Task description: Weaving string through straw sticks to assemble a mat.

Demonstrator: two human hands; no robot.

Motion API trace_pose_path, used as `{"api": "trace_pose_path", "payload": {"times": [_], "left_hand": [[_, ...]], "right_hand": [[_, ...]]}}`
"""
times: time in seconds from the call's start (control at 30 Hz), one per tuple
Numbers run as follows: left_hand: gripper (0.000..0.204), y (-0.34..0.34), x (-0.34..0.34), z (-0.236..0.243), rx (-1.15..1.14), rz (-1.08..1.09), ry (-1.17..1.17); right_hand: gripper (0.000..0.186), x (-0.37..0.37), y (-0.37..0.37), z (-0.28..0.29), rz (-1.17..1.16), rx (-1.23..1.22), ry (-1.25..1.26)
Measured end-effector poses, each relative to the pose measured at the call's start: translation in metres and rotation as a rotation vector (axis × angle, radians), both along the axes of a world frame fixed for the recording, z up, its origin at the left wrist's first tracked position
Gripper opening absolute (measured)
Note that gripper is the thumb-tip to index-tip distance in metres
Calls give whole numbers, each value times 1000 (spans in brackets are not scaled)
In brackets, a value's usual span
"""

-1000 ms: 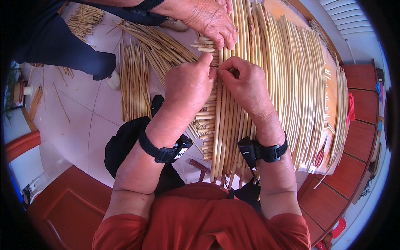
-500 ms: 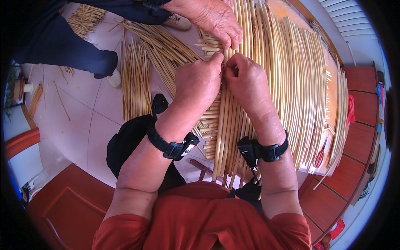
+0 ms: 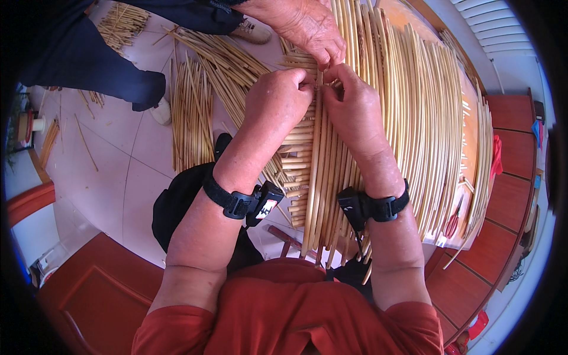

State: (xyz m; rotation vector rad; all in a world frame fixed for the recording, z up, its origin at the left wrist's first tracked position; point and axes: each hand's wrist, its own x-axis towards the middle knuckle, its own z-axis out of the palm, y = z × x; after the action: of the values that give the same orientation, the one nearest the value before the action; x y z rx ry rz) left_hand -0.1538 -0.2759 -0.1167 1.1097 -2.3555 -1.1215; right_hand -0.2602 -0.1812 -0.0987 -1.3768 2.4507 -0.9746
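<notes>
A broad layer of pale peeled sticks (image 3: 420, 124) lies lengthwise on an orange board (image 3: 470, 142), with short crosswise stick ends (image 3: 296, 163) along its left edge. My left hand (image 3: 278, 97) is closed at that edge, thumb and forefinger pinched on something too small to make out. My right hand (image 3: 352, 106) faces it almost touching, fingers curled in a pinch over the sticks, their hold hidden. Just above both, another person's hand (image 3: 302, 26) rests its fingertips on the same sticks.
Loose stick bundles (image 3: 189, 118) lie on the tiled floor at left, near the other person's dark-trousered leg (image 3: 106, 71). Red-handled scissors (image 3: 452, 225) lie at the right. A wooden cabinet (image 3: 497, 195) lines the right, and a red-brown chair (image 3: 94, 284) stands at lower left.
Both my hands have shifted a little upward along the sticks and slightly right compared with a second ago, still pinched. The other person's hand has moved slightly right.
</notes>
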Motion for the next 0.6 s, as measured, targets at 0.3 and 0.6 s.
{"api": "trace_pose_path", "payload": {"times": [0.3, 0.6], "left_hand": [[15, 3, -1, -2, -36, 8, 53], [20, 0, 0, 1, 59, -9, -19]], "right_hand": [[7, 1, 2, -2, 70, -21, 134], [13, 9, -6, -5, 8, 119, 236]]}}
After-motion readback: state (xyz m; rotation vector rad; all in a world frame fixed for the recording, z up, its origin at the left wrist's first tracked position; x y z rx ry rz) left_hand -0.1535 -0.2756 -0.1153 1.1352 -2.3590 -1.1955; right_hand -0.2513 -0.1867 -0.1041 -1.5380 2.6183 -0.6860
